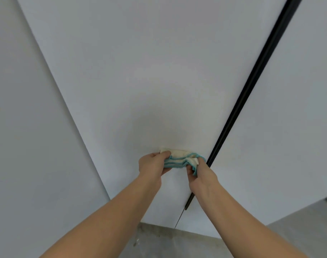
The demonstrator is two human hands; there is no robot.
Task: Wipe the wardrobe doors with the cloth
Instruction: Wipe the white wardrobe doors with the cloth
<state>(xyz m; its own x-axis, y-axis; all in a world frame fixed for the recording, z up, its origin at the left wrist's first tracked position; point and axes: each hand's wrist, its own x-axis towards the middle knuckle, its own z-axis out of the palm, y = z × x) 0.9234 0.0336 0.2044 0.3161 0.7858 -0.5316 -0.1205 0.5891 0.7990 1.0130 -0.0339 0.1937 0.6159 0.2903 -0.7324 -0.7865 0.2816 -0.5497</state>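
Note:
A folded cream cloth with teal edging (179,158) is held in front of the white wardrobe door (149,81), low on the panel. My left hand (153,165) grips the cloth's left end with curled fingers. My right hand (202,173) pinches its right end, close to the black vertical handle strip (252,79). Whether the cloth touches the door I cannot tell. A second white door (293,127) lies right of the strip.
A white panel or wall (28,118) stands at the left, meeting the door at an angled edge. Grey concrete floor (177,243) shows below the doors and at the lower right (308,226).

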